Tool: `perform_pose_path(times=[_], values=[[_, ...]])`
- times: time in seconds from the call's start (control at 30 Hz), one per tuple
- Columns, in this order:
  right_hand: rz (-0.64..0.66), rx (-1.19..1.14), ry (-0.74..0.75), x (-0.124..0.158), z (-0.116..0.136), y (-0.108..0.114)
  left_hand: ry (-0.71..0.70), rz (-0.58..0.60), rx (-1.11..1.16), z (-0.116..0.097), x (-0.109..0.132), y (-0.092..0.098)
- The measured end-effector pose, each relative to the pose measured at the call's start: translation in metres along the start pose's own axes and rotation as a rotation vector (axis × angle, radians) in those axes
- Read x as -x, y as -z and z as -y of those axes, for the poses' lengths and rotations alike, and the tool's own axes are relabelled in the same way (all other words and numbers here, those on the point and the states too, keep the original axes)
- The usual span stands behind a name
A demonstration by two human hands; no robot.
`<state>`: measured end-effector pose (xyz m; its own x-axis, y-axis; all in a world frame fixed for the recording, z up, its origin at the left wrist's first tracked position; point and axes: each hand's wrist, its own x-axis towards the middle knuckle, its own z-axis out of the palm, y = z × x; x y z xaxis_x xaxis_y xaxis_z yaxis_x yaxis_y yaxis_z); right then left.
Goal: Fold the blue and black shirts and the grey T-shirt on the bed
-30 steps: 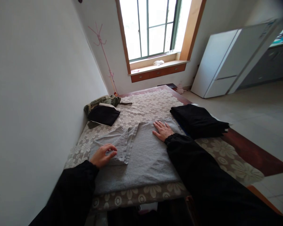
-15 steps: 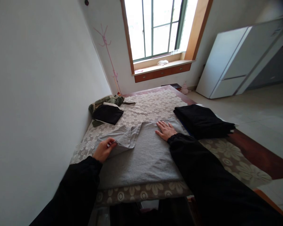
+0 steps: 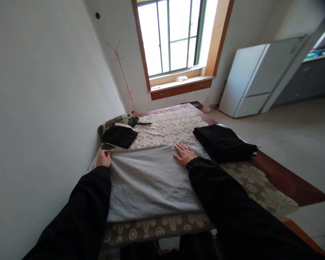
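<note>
A grey cloth garment lies spread near the front edge of the table, creased lightly across its middle. What kind of garment it is, I cannot make out. My left hand pinches its far left corner between thumb and fingers. Flat on the far right part of the grey cloth rests my right hand, its fingers apart. Just beyond that hand, to the right, sits a stack of folded black clothes.
A patterned tablecloth covers most of the reddish wooden table. Against the wall at the far left lie a black folded cloth and a camouflage-patterned item. Behind stand a pink coat rack and a white fridge.
My left hand has moved left and away from me, drawing the bunched, folded-over part of the grey cloth out flat. My right hand stays pressed on the cloth. The view has shifted slightly.
</note>
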<state>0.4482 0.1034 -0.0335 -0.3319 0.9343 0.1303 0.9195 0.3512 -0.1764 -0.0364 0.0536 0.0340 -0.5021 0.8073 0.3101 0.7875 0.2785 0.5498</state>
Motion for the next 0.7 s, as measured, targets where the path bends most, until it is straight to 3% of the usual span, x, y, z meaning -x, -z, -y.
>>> perform_pose_path(times=[0.33, 0.5, 0.6, 0.7], values=[[0.019, 0.005, -0.013, 0.003, 0.002, 0.004, 0.050, 0.077, -0.072, 0.019, 0.006, 0.004], [0.004, -0.015, -0.007, 0.002, 0.008, 0.009, -0.051, 0.101, -0.041, 0.025, 0.029, 0.017], [-0.082, -0.063, -0.002, 0.008, 0.012, 0.027, -0.033, 0.155, -0.003, 0.028, 0.050, 0.033], [-0.173, -0.161, 0.062, 0.039, 0.003, 0.058, 0.020, 0.250, 0.006, 0.033, 0.078, 0.057]])
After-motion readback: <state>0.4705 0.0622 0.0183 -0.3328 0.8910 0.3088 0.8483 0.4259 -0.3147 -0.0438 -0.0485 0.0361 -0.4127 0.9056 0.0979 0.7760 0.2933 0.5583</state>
